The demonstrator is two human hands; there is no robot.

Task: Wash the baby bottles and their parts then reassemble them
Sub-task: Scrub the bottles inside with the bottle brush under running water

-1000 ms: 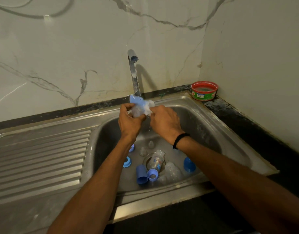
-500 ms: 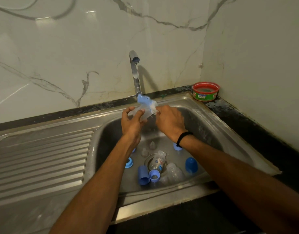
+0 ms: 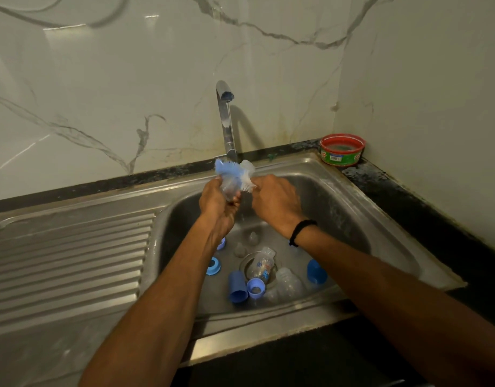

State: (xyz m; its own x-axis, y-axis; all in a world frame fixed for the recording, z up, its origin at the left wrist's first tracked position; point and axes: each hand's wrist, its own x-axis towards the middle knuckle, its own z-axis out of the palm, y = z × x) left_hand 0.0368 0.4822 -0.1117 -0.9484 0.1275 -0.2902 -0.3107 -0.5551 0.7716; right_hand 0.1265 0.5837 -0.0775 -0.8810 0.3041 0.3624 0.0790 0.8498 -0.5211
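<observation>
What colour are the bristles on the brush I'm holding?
The brush has blue and white bristles, seen in the head view.

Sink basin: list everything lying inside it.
Printed bottle on the drain, plain bottle, left blue cap, right blue cap, two blue collars, two clear teats. The left forearm half covers another blue piece; both forearms hide part of the floor.

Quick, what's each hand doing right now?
The left hand holds a clear bottle part.
The right hand holds the brush.
</observation>
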